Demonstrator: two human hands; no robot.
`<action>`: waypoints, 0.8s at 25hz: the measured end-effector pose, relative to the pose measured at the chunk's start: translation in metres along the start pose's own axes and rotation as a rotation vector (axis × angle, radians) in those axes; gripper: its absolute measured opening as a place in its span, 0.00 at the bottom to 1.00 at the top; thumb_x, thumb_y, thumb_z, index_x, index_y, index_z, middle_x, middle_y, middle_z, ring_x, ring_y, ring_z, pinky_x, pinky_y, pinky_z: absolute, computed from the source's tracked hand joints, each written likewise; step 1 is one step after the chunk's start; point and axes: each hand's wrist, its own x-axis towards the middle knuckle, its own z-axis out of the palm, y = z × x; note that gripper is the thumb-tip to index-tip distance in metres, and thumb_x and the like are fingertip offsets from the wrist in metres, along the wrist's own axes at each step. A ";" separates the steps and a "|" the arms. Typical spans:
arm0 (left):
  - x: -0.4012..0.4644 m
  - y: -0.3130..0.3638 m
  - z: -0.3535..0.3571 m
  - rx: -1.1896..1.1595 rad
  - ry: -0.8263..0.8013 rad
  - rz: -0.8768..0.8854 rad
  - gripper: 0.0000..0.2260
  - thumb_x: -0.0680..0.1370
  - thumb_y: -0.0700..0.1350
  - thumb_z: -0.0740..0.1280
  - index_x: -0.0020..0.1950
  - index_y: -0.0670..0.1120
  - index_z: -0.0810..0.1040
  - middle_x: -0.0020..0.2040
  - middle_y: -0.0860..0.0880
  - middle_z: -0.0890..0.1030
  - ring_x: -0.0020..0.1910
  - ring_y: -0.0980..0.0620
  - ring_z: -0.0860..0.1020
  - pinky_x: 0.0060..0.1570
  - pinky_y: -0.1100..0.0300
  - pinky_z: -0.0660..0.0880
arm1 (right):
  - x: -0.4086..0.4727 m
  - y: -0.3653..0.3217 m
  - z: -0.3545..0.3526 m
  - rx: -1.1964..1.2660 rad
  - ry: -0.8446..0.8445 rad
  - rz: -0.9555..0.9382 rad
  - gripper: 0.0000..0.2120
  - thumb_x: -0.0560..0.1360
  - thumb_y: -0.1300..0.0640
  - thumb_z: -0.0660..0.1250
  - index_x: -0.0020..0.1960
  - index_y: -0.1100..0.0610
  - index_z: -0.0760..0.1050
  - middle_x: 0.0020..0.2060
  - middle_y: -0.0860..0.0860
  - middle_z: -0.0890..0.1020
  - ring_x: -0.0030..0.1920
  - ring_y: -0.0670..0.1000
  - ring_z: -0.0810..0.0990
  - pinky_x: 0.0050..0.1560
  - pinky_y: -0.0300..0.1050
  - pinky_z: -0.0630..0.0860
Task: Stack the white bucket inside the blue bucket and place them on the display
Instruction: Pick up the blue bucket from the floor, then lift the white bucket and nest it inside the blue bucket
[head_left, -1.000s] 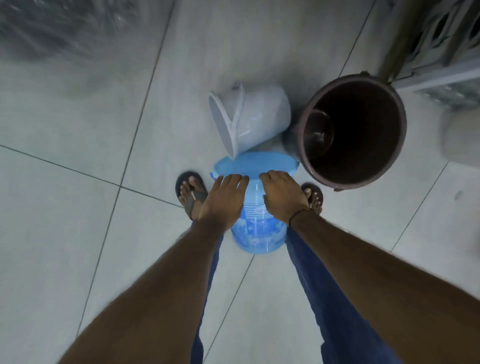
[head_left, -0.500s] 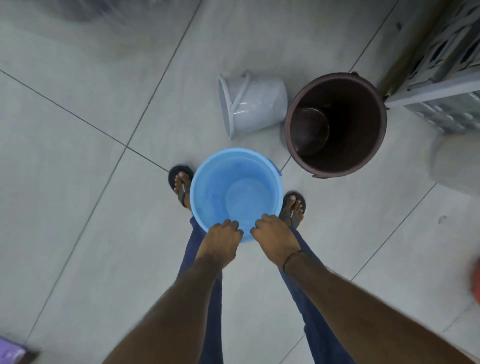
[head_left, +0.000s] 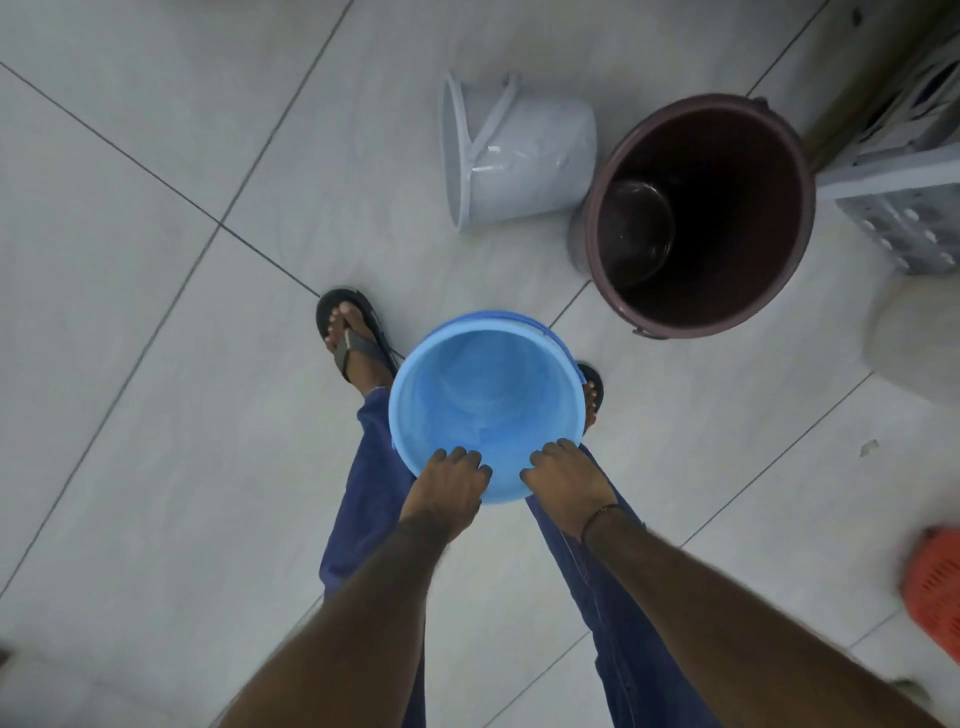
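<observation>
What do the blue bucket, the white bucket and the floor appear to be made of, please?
Blue bucket: apparently moulded plastic, smooth and slightly glossy, with a thin rolled rim. White bucket, lying on its side: likely plastic too, glossy, with light streaks on its wall. Floor: probably ceramic or stone tile, pale grey and matte, with straight dark grout lines.

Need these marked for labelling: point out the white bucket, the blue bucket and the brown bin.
white bucket (head_left: 535, 161), head view, on its side wall.
blue bucket (head_left: 483, 395), head view, on its inner floor.
brown bin (head_left: 727, 218), head view, on its dark inner wall.
</observation>
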 end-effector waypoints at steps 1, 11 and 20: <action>-0.004 -0.002 -0.011 -0.021 0.013 -0.016 0.07 0.74 0.47 0.70 0.50 0.47 0.78 0.44 0.49 0.80 0.44 0.48 0.78 0.44 0.54 0.74 | -0.004 0.003 -0.013 -0.026 -0.011 -0.010 0.07 0.72 0.61 0.72 0.50 0.56 0.81 0.45 0.55 0.83 0.49 0.58 0.79 0.57 0.54 0.75; 0.093 -0.108 -0.178 -1.053 0.713 -0.615 0.08 0.79 0.41 0.64 0.56 0.40 0.76 0.53 0.40 0.80 0.53 0.40 0.77 0.52 0.46 0.75 | 0.099 0.075 -0.235 -0.121 0.557 0.012 0.15 0.65 0.69 0.59 0.50 0.64 0.77 0.43 0.61 0.81 0.46 0.64 0.79 0.48 0.56 0.76; 0.220 -0.177 -0.157 -0.970 0.546 -0.360 0.08 0.81 0.41 0.58 0.52 0.41 0.75 0.47 0.38 0.82 0.45 0.35 0.79 0.42 0.47 0.77 | 0.249 0.122 -0.305 -0.822 0.180 -0.034 0.10 0.74 0.66 0.64 0.47 0.54 0.80 0.45 0.52 0.84 0.51 0.55 0.80 0.74 0.60 0.56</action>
